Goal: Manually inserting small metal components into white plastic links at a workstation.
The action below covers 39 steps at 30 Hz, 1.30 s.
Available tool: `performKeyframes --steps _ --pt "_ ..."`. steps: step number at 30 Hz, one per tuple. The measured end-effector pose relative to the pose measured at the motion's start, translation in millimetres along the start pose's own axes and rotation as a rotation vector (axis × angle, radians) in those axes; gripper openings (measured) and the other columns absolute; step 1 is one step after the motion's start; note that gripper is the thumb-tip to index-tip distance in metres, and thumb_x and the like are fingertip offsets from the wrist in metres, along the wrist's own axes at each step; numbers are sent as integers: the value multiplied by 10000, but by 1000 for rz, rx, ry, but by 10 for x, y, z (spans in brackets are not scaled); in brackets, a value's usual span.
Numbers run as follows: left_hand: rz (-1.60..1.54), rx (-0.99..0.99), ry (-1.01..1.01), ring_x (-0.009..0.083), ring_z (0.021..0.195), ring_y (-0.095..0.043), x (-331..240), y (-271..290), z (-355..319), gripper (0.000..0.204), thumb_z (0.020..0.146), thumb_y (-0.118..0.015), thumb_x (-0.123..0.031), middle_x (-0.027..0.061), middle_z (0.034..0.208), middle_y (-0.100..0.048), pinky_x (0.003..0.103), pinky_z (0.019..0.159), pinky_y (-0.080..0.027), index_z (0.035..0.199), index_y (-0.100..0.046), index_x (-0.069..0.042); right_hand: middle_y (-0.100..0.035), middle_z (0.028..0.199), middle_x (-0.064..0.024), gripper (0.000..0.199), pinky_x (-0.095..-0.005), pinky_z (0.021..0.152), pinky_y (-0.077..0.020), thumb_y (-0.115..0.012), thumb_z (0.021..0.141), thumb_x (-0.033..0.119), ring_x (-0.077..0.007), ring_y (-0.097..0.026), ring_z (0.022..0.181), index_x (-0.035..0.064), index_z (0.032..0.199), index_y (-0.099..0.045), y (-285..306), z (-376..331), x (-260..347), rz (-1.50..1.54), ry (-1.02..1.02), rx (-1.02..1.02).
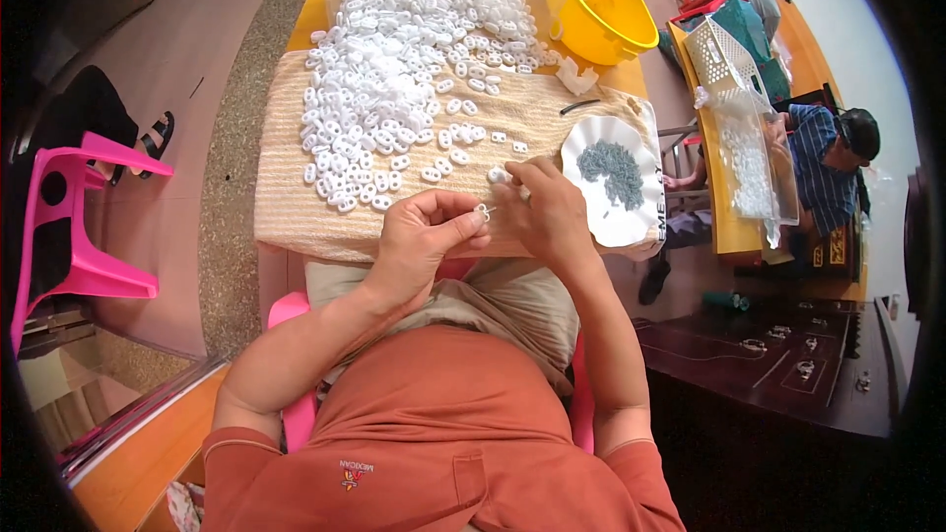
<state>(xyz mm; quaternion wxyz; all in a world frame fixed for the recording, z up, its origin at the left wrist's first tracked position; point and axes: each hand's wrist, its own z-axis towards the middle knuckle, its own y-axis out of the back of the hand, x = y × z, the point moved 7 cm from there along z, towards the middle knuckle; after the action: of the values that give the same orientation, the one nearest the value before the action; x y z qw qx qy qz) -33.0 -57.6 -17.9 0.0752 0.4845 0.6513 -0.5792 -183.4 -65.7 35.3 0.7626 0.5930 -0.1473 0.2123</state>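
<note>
Over the near edge of the towel-covered table, my left hand (424, 236) pinches a small white plastic piece (482, 214) between thumb and forefinger. My right hand (554, 217) is just beside it, fingers curled and drawn together; what they hold, if anything, is too small to make out. A white two-hole piece (498, 175) lies by the right fingertips. Beyond my left hand spreads a large heap of white oval two-hole pieces (379, 89), with several loose ones at its edge. To the right of my right hand, a white scalloped plate (621, 227) bears many small grey bits (613, 169).
A yellow basin (606, 10) stands at the table's far right, near a short black rod (579, 107). A pink chair (84, 227) is at the left. On the right, a person in a checked shirt (823, 158) sits by another table with a white basket (724, 54).
</note>
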Motion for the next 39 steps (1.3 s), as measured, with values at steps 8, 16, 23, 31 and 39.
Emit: performKeyframes --steps 8,16,23,31,39 --pt "9 6 -10 131 752 -654 -50 -3 -3 134 868 -648 -15 78 851 -658 258 732 -570 990 -620 34 -621 901 -113 185 -403 702 -499 -669 823 201 -322 -630 798 50 926 -639 -150 77 -24 -99 -81 140" --pt "-3 19 -26 145 752 -665 -39 19 17 140 867 -650 -14 70 865 -669 269 718 -577 1003 -618 -7 -619 881 -107 133 -411 647 -511 -640 839 180 -321 -624 722 58 888 -628 -180 48 -5 -199 11 106" --pt "-38 -23 -34 136 729 -656 -81 11 -5 108 859 -651 4 78 838 -664 249 710 -569 963 -631 24 -620 877 -113 99 -405 643 -521 -603 859 146 -318 -631 722 48 867 -617 -120 45 89 -193 175 103" --pt "-36 -23 -33 133 727 -657 -91 25 15 101 861 -655 -7 76 840 -666 249 703 -574 956 -629 15 -638 903 -140 119 -409 650 -516 -590 869 99 -342 -632 734 30 965 -604 -195 34 1 -217 162 115" --pt "-42 -30 -33 128 735 -652 -106 32 7 106 864 -654 -13 72 848 -661 256 709 -579 963 -622 9 -660 802 -67 142 -234 615 -508 -610 913 63 -102 -629 700 -46 1003 -605 -95 -56 -202 887 -292 24"
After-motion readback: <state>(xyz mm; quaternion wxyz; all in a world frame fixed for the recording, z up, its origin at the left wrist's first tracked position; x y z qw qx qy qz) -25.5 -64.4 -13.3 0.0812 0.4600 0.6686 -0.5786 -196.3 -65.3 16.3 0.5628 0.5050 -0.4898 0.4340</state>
